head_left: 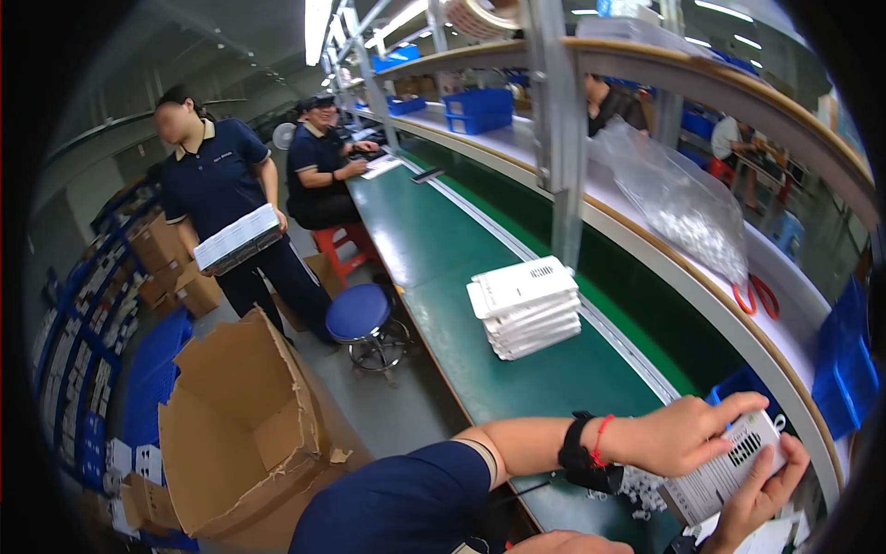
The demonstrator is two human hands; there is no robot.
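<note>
Between my two hands is a small white cardboard box [715,487] with grey and black print, tilted over the bench at the lower right. My left hand [672,432] grips its upper end, index finger and thumb stretched along the top. From the right, my right hand [761,494] has its fingers and thumb around the box's other side. Beneath my left wrist, small white plastic pieces [643,489] lie loose on the green bench top [434,305]. Farther along the bench stands a stack of similar flat white boxes [531,305].
A large open cardboard carton [231,434] stands left of the bench, near a blue stool [358,312]. One co-worker [226,175] stands holding boxes; another [318,157] sits at the far end. The shelf holds a plastic bag [683,203], red-handled scissors [757,297] and blue bins [478,111].
</note>
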